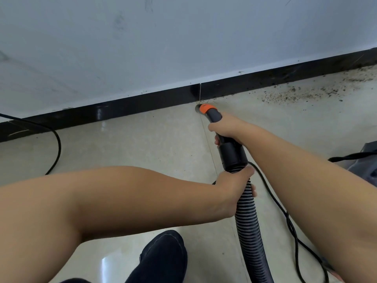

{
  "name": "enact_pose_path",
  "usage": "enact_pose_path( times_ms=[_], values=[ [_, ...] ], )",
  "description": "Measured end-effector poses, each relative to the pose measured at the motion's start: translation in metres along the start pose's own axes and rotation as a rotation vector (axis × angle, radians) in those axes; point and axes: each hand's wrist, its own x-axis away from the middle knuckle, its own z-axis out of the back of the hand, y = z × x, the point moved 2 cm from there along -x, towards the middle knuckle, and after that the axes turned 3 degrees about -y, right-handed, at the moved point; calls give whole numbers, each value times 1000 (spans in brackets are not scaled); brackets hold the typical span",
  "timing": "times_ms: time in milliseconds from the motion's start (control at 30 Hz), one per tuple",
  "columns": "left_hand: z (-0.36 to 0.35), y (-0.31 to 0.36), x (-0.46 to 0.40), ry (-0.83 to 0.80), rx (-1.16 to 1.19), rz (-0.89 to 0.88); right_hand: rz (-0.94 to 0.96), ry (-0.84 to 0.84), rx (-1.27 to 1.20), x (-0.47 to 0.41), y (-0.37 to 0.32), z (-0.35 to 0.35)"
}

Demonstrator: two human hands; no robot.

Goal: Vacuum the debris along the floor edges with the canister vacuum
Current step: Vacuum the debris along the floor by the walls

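The vacuum's nozzle (206,108), black with an orange collar, touches the pale tile floor right at the black baseboard (142,101). My right hand (226,127) grips the curved black handle just behind the nozzle. My left hand (234,182) holds the ribbed black hose (250,227) below the cuff. Brown crumbly debris (295,92) lies scattered along the floor edge to the right of the nozzle. The canister itself is out of view.
A black power cord (58,148) loops over the floor at the left. Another thin cord (285,213) runs beside the hose to the lower right. My dark-trousered leg (163,256) is at the bottom. A grey object with a black strap (365,158) sits at the right edge.
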Motion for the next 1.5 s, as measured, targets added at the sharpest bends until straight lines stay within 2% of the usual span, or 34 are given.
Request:
enact_pose_path(
  times_ms=[133,300,467,667,1033,1500],
  values=[
    [-5,-1,-4,-19,-1,3,-5,8,-13,-1,3,6],
    [-31,1,-16,-142,-91,-14,-72,152,-79,4,33,52],
    [-55,16,-33,-223,-140,153,-99,274,-211,1,58,96],
    [-57,32,-54,-192,-162,150,-99,308,-302,-17,58,112],
    [-41,27,-60,-137,-100,147,-57,315,-291,-34,53,95],
    [-18,13,-34,-49,-37,127,-15,178,-192,-25,30,49]
  ],
)
